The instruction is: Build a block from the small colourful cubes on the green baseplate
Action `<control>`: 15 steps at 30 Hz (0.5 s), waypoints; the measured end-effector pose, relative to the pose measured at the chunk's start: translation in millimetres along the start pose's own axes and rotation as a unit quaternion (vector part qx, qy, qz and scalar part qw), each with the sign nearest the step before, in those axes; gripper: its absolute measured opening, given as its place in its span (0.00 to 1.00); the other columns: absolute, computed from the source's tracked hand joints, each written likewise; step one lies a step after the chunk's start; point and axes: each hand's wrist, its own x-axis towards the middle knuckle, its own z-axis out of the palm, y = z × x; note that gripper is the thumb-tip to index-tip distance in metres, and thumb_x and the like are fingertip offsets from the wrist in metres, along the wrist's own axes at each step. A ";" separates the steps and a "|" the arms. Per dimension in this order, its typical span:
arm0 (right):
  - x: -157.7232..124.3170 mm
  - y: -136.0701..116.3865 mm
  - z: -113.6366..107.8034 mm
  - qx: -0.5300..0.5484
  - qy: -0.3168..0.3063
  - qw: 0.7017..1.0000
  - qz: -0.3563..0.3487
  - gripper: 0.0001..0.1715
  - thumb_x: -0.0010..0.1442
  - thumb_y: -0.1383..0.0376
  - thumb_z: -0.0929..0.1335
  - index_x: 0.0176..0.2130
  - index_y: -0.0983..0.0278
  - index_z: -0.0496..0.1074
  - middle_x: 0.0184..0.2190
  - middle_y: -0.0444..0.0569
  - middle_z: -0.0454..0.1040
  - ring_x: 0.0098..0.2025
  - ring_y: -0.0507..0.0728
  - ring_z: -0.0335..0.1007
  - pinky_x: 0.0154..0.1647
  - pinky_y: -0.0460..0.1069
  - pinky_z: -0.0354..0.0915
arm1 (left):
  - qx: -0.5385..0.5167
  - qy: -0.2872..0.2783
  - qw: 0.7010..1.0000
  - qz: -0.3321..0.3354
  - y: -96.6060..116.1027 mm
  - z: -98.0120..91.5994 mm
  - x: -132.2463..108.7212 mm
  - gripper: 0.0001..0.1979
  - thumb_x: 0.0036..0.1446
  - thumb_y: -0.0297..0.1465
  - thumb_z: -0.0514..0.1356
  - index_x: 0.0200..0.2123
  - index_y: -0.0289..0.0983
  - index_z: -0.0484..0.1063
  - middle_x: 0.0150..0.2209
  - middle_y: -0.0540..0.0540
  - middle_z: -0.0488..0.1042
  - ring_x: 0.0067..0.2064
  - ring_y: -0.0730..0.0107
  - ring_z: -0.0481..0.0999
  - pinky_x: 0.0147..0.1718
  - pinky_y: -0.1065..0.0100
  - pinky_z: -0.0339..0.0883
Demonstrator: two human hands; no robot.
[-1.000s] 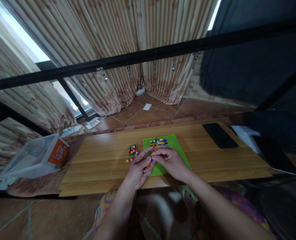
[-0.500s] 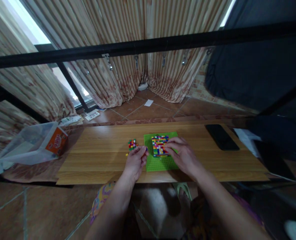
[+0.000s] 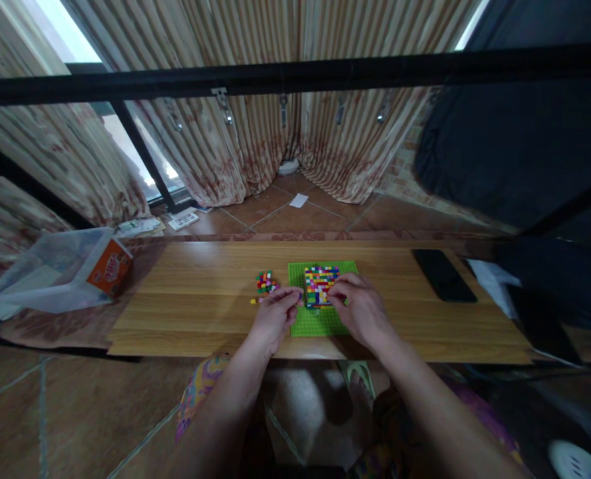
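Observation:
A block of many-coloured toy bricks (image 3: 319, 285) stands on a green studded baseplate (image 3: 308, 326) on the wooden table. My right hand (image 3: 363, 303) reaches in from the right, thumb and forefinger pinched at the block's right side; what sits between those fingertips is hidden. Left of the block, my left hand (image 3: 275, 316) pinches a small purplish brick (image 3: 300, 298) above the baseplate's left edge. Just beyond that hand lies a small pile of loose bricks (image 3: 265, 282), with a yellow brick (image 3: 253, 301) at its near side.
A black phone (image 3: 444, 275) lies on the right part of the wooden table (image 3: 190, 299). On the left, past the table's end, rests a clear plastic bin (image 3: 50, 273) with an orange label. A black rail (image 3: 255, 80) crosses in front of the curtains.
My left hand has moved slightly right, closer to the block. My right fingers remain at the block's right side, and the red-orange brick seen at their tips earlier no longer shows. The view has shifted a little.

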 end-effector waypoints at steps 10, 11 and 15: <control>-1.8 0.8 4.2 0.009 0.012 1.000 0.012 0.12 0.57 0.70 0.66 0.25 0.60 0.75 0.33 0.48 0.72 0.38 0.57 0.67 0.40 0.52 0.63 | -0.011 -0.001 1.000 -0.009 -2.4 -1.5 1.3 0.14 0.39 0.30 0.71 0.31 0.30 0.76 0.23 0.48 0.72 0.18 0.87 0.58 0.16 0.79 0.41; -2.0 0.3 4.3 0.002 0.014 1.000 0.014 0.13 0.58 0.70 0.66 0.25 0.60 0.75 0.32 0.48 0.72 0.38 0.57 0.67 0.41 0.52 0.63 | -0.012 -0.002 1.000 -0.009 -2.5 -1.7 1.1 0.14 0.39 0.30 0.72 0.31 0.30 0.76 0.23 0.47 0.73 0.18 0.87 0.58 0.16 0.79 0.41; -3.0 -0.2 3.4 -0.006 0.011 1.000 0.012 0.13 0.58 0.69 0.66 0.25 0.59 0.75 0.32 0.48 0.72 0.38 0.57 0.67 0.41 0.53 0.64 | -0.010 -0.024 1.000 0.000 -3.5 -2.8 0.2 0.16 0.36 0.30 0.72 0.31 0.30 0.76 0.25 0.45 0.75 0.18 0.86 0.58 0.16 0.80 0.43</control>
